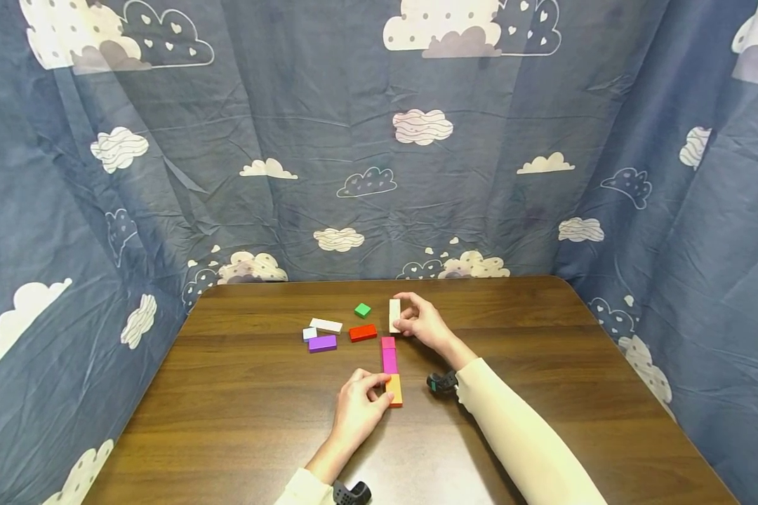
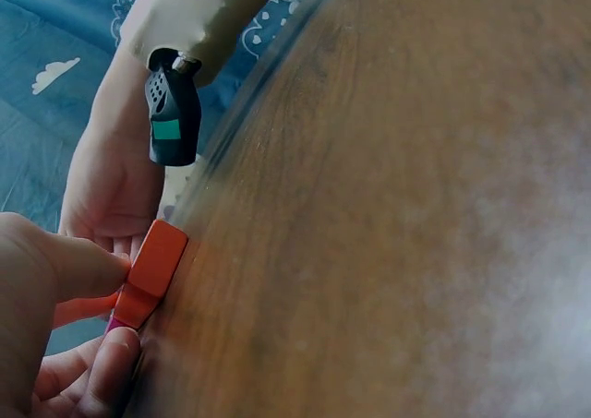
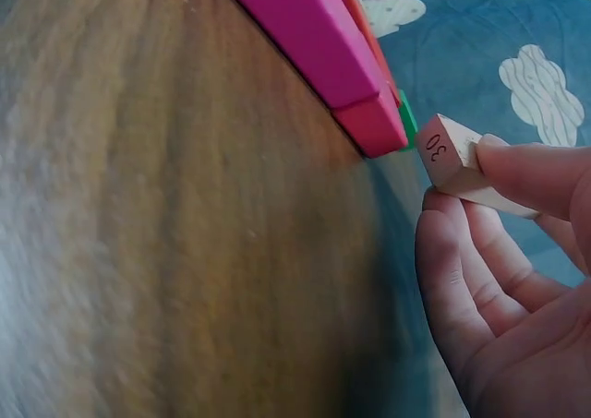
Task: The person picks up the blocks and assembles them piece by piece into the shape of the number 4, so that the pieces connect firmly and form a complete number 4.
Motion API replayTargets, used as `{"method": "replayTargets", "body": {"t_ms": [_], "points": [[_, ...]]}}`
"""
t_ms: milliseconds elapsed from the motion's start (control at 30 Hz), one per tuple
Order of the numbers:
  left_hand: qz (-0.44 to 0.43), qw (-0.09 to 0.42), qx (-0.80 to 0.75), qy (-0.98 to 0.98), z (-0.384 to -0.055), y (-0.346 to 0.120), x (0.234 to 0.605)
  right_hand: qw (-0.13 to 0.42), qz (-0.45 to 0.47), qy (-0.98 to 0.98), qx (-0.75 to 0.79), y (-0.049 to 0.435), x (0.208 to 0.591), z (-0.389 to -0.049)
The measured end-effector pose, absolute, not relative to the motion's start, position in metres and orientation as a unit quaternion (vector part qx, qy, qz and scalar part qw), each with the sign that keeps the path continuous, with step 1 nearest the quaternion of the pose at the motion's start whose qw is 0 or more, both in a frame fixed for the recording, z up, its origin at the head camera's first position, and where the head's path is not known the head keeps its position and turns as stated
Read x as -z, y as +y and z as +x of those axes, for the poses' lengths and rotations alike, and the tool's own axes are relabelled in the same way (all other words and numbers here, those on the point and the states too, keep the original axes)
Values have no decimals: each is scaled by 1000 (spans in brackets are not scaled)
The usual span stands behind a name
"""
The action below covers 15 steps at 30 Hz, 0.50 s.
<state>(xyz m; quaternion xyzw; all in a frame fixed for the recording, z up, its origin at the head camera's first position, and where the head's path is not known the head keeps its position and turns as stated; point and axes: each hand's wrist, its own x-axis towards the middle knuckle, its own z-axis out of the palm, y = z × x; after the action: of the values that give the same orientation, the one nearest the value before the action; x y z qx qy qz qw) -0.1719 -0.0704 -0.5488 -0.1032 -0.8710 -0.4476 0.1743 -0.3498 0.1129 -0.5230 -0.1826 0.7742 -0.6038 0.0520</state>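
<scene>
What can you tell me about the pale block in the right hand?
The pale block is a slim, cream-coloured bar, apparently plain wood. A dark marking resembling "30" shows on its end face. The right hand pinches it between thumb and fingers, its length running front to back, just beyond the pink block, apparently without touching that. Whether it touches the table is unclear.

Marking: number "30" [image 3: 434, 149], dark digits. Carrier: end face of the cream block [image 3: 454, 164] pinched in the right hand [image 3: 526, 330]. Position relative to grip: on the block end projecting just past the tip of the thumb [image 3: 540, 172]. Orientation: digits rotated in the right wrist view. Head view: marked face too small to read.
</scene>
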Motion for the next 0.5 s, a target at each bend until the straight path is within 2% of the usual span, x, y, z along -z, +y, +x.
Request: {"method": "replayTargets", "body": {"t_ms": [500], "points": [[-96,172,442,-875,-172,-70,546,72,-184,773,603,111,534,-353]]}}
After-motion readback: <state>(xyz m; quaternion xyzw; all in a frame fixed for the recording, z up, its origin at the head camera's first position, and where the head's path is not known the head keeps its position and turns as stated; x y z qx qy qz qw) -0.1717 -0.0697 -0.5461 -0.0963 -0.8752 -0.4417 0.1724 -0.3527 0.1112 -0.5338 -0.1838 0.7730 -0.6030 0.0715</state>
